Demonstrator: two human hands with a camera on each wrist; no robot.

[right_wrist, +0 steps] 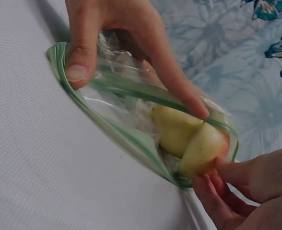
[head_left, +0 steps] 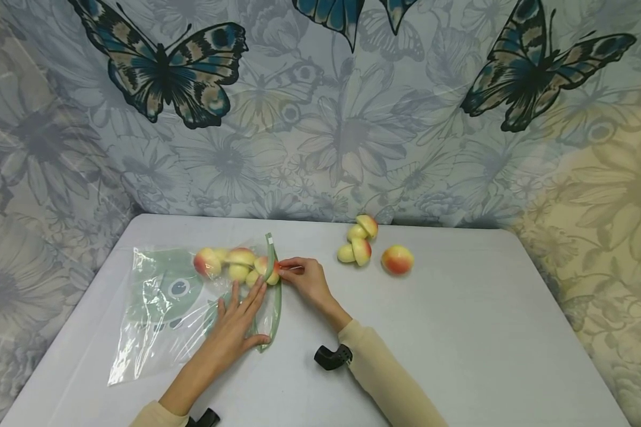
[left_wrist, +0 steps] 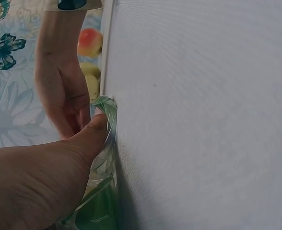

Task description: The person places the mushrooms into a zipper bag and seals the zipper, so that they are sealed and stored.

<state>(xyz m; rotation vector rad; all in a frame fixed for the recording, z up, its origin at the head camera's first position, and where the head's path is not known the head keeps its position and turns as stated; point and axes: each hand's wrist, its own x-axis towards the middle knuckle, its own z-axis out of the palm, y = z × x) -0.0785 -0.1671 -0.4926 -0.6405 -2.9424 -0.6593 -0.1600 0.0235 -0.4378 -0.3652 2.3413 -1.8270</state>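
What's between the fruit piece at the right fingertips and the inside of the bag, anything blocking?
The bag gapes open there, so its green rim isn't blocking the fruit piece. Just inside, though, a yellow-green piece sits close beside it, with more fruit farther in; these may need to shift.

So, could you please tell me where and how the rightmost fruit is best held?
I'd grip the rightmost fruit round its widest part, coming from the right: its plump, rounded sides should suit a pinch, and the other loose pieces lie to its left.
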